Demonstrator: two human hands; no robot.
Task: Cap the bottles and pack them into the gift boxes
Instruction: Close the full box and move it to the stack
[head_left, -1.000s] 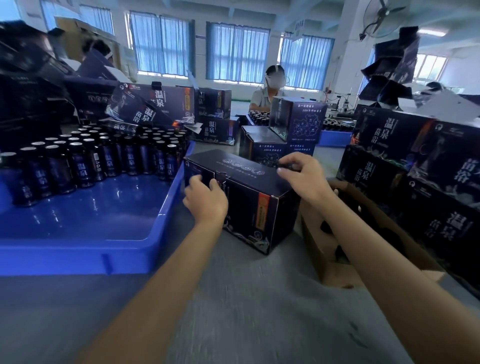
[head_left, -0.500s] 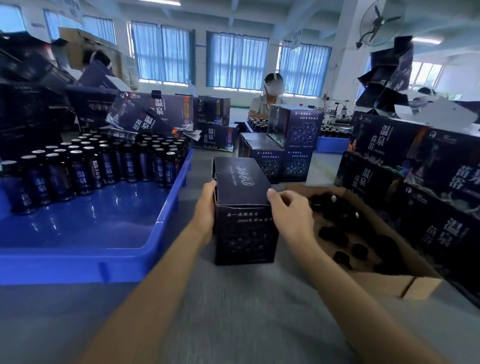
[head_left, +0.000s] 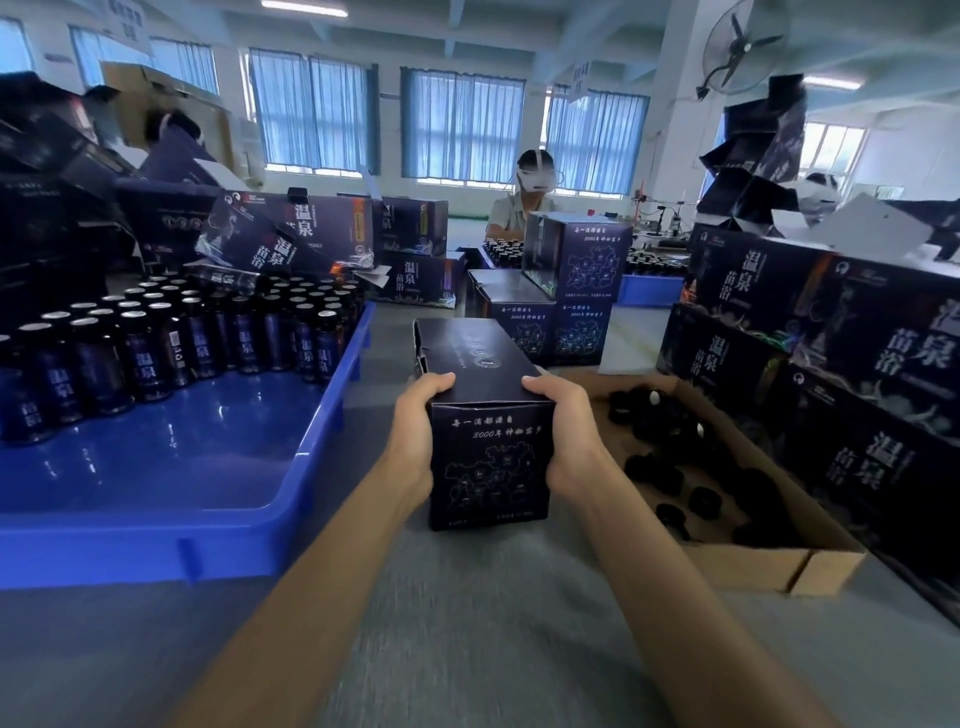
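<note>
Grip is two-handed: the left hand (head_left: 415, 431) clasps the near left top edge of a long, dark navy cardboard gift box (head_left: 488, 457), with the thumb laid over the top face and the palm against the left side. The right hand (head_left: 566, 431) clasps the opposite edge in mirror fashion, thumb on top. The gift box lies lengthwise at centre of view on the grey table (head_left: 493, 649). Its short end face, printed with pale characters and a map outline, is turned toward the wearer, and its long top face runs away toward 12 o'clock. A flap at the far left corner stands slightly raised. At 9 o'clock, just beside the box, sits a shallow blue plastic tray (head_left: 208, 467). The far half of the tray holds rows of upright dark glass bottles with blue labels (head_left: 156, 353), and the nearer rows show silvery tops. At 3 o'clock, a low brown cardboard tray (head_left: 795, 566) contains loose black bottle caps (head_left: 701, 499). Beyond it, from 2 to 3 o'clock, rises a wall of stacked dark gift boxes with large white characters (head_left: 857, 364). At 12 o'clock, a small stack of matching boxes (head_left: 576, 275) stands apart from the held box. Farther along the same bearing sits a person in a white headset (head_left: 535, 192). A wall-mounted fan (head_left: 743, 47) occupies 1 o'clock, high.
</note>
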